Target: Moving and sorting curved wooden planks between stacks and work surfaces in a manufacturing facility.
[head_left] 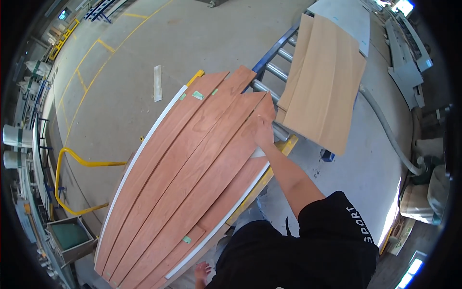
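Note:
Long reddish-brown wooden boards (178, 164) lie side by side on a cart with white edge strips (139, 135). My right hand (262, 132) is at the far end of one board (226, 166), closed on its right edge; the fingertips are partly hidden. That board lies askew, partly over another board (240, 180) along the near right side. My left hand (202, 272) is low by the cart's near edge, holding nothing, fingers apart. Small green tape pieces (197, 95) stick to some boards.
Lighter wooden boards (327, 82) lie stacked on a roller conveyor (276, 72) at the far right. A yellow tube handle (60, 178) juts out on the left, above a grey bin (72, 236). A grey hose (390, 130) runs along the right. A pale strip (157, 83) lies on the floor.

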The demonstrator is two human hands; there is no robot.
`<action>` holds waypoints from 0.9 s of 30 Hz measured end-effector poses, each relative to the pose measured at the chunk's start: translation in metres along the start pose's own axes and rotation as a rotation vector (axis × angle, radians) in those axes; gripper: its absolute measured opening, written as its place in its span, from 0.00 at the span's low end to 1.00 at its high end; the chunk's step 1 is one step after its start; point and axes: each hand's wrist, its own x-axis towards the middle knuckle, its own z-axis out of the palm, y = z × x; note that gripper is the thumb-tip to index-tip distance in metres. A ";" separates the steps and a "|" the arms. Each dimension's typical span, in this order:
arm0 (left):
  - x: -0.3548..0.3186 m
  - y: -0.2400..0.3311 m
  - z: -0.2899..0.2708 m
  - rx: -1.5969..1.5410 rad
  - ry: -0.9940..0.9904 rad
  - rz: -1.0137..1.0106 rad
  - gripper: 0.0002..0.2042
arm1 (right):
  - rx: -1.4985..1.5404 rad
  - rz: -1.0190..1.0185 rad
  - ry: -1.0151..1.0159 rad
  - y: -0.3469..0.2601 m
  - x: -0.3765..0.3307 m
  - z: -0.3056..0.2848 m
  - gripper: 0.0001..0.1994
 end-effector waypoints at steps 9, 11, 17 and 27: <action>-0.047 0.035 0.079 -0.225 0.244 0.019 0.17 | -0.137 -0.112 -0.197 -0.023 0.108 -0.033 0.20; -0.058 0.036 0.087 -0.255 0.278 0.006 0.17 | -0.239 -0.260 -0.213 -0.044 0.145 -0.040 0.17; -0.086 0.018 0.118 -0.258 0.443 0.072 0.15 | 0.273 -0.130 -0.579 -0.010 0.193 0.033 0.28; -0.150 -0.032 0.188 -0.345 0.618 -0.051 0.18 | 0.101 -0.287 -0.686 -0.027 0.184 0.043 0.30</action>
